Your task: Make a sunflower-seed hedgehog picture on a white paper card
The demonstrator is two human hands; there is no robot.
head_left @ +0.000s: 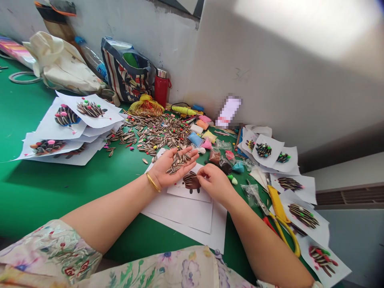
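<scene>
Left hand [163, 170] lies palm up with fingers stretched out, bearing a loose heap of striped seeds [179, 162] and not clenching them; carried so, as in a dish, they are probably meant to stay near the other hand. Just to its right, on a white sheet [199, 196] laid over larger papers [186, 218], is a brown figure [192, 182] with seeds set on it, its far edge hidden by the right hand [216, 182], whose thumb and fingertips are pinched together there; whether a seed sits between them I cannot tell. The papers likely give a flat base squarely before the person. Around them on the green table [60, 196], from the left, come overlapping sheets with similar figures [49, 124], a cream bag [63, 66], a tilted plastic bottle [93, 60], a striped tote [126, 76], a yellow net bag [145, 107] and a red flask [161, 88], mostly set back near the wall [180, 48], presumably for elbow room. A wide seed pile [162, 132] spreads beyond the left fingers, and coloured packets [195, 139] crowd behind the right hand. Farther right, scissors [264, 209] and a yellow strip [276, 203] lie near the right forearm [258, 228], hemming it in, with more decorated sheets [309, 191] beyond
</scene>
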